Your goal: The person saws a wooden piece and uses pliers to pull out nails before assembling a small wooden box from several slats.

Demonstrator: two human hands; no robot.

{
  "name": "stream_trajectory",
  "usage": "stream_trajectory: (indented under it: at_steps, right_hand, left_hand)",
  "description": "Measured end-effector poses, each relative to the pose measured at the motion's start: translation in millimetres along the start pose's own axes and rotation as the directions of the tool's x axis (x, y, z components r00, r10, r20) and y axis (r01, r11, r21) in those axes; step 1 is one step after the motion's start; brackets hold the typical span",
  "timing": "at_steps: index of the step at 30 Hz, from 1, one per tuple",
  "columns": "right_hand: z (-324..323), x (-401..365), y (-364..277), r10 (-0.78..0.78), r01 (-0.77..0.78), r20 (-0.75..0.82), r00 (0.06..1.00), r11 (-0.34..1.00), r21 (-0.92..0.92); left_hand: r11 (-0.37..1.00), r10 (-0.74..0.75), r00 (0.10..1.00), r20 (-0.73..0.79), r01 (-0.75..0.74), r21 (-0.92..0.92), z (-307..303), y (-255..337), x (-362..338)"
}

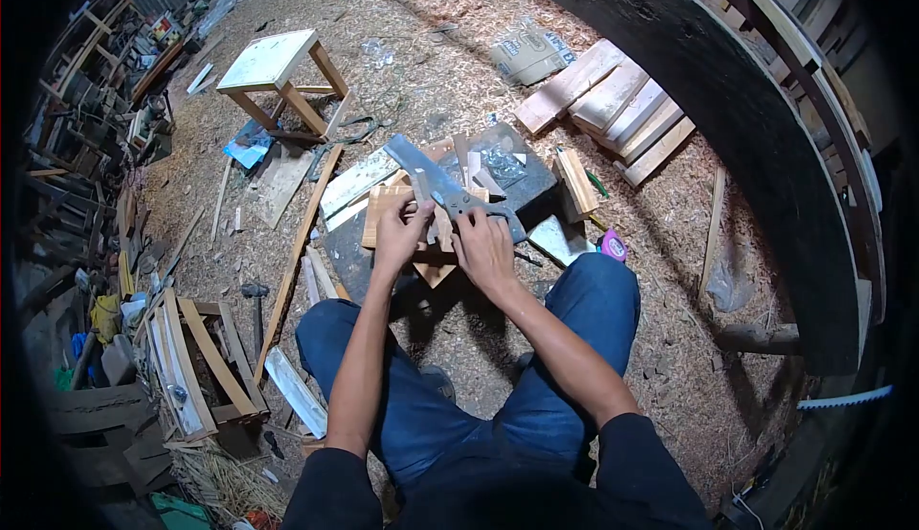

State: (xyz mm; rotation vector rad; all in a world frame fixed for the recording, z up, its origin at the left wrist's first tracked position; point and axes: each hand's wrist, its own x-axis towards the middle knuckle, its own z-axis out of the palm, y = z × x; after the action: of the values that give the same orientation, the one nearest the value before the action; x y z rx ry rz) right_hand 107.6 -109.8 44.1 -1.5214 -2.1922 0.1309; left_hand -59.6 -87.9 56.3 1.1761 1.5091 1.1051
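Both hands meet over a low work spot on a sawdust-strewn floor (459,42). The left hand (402,228) is closed on a small wooden piece (436,231), held just above a pale board (381,206). The right hand (486,248) has its fingers curled at the handle of a handsaw (426,171), whose blade angles up and away to the left, right beside that piece. The person sits in blue jeans, knees apart. A wooden stool (273,66) stands well beyond, stacked planks (613,109) lie to the right, and a hammer (255,293) rests near the left knee.
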Motion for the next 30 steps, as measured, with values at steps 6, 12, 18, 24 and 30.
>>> stream_trajectory:
  at_steps: [6, 12, 18, 24, 30]
  right_hand:
    - [13, -1, 8, -0.004, -0.001, -0.097, 0.995, 0.999, -0.050]
    - [0, 17, 39, 0.063, -0.047, -0.264, 0.962, 0.997, 0.066]
    - [20, 29, 94, 0.181, -0.158, -0.227, 0.957, 0.981, 0.113]
    - [32, 22, 110, 0.236, -0.224, -0.078, 0.969, 0.965, 0.140]
    - [37, 43, 98, 0.365, -0.360, -0.009, 0.931, 0.923, 0.137]
  left_hand:
    - [0.991, 0.041, 0.999, -0.034, -0.036, 0.126, 11, 12, 2]
    - [0.928, 0.157, 0.985, -0.069, -0.123, 0.353, 18, -6, 16]
    - [0.910, 0.081, 0.994, -0.076, -0.043, 0.413, 28, 5, 21]
    - [0.724, 0.115, 0.987, -0.110, -0.007, 0.690, 40, 11, 26]
    - [0.640, 0.105, 0.987, -0.119, 0.024, 0.768, 42, 18, 25]
